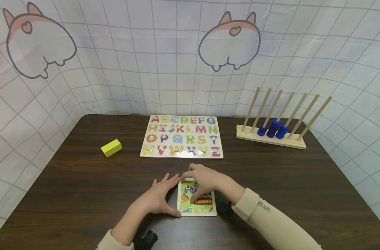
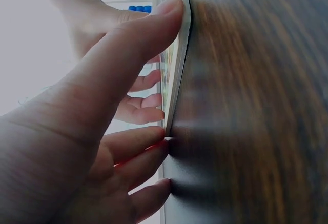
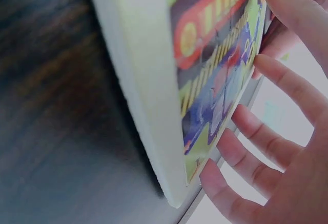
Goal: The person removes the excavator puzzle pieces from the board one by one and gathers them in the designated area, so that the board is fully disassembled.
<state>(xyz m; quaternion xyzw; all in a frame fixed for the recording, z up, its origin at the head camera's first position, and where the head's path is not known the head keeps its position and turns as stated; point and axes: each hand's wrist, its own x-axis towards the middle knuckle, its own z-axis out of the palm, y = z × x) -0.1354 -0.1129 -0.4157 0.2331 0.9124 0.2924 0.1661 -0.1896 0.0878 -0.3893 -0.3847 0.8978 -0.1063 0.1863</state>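
Observation:
A small jigsaw puzzle (image 1: pixel 204 201) with a picture of a tracked digger on green lies flat in its pale wooden frame. My left hand (image 1: pixel 156 197) is spread along its left side. The left thumb (image 2: pixel 171 16) rests on the frame at the near corner, while the fingertips reach the far left corner. From the right, my right hand (image 1: pixel 206 180) arches over the puzzle. Its thumb touches the picture near the middle, and its fingertips are at the far edge. In the right wrist view those fingers (image 3: pixel 261 131) line up along the frame's edge.
Behind the puzzle lies a white alphabet board (image 1: pixel 182 136) with coloured letters. A yellow block (image 1: pixel 111 148) is on the left of the dark table (image 1: pixel 67 194). At the back right stands a wooden peg rack (image 1: pixel 249 134) with blue beads (image 1: pixel 272 128). A patterned cloth (image 1: pixel 177 69) hangs behind.

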